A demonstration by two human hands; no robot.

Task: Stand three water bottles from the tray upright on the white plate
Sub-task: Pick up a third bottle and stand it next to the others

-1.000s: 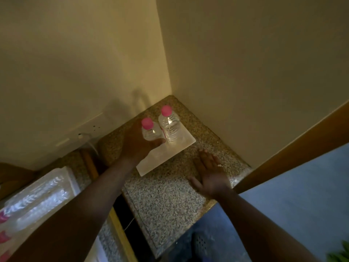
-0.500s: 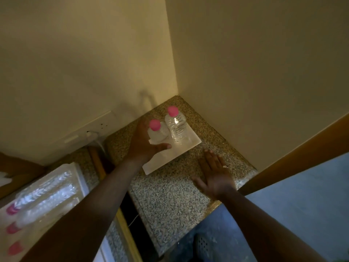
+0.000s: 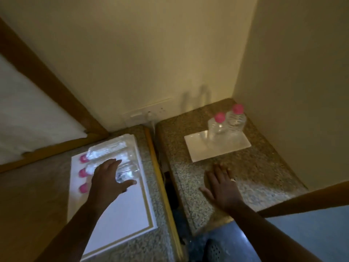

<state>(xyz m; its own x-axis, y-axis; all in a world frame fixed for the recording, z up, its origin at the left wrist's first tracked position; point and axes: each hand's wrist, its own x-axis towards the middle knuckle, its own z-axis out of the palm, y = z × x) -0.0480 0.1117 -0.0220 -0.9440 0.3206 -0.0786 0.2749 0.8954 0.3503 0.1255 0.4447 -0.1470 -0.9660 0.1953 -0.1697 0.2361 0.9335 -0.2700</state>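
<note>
Pink-capped bottles point(image 3: 111, 154) are laid flat on the tray point(image 3: 120, 210) at the left, caps left, long axes left-to-right; the left hand point(image 3: 108, 178) is spread wide just over the nearest one, gripping nothing. Two bottles point(image 3: 226, 125) are stood on the white plate point(image 3: 200, 148), far right; the right hand point(image 3: 222, 188) is rested flat on the counter point(image 3: 264, 167)

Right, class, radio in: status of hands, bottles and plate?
Left hand open over tray bottles. Right hand flat on counter. Two bottles upright on white plate. Path clear.
</note>
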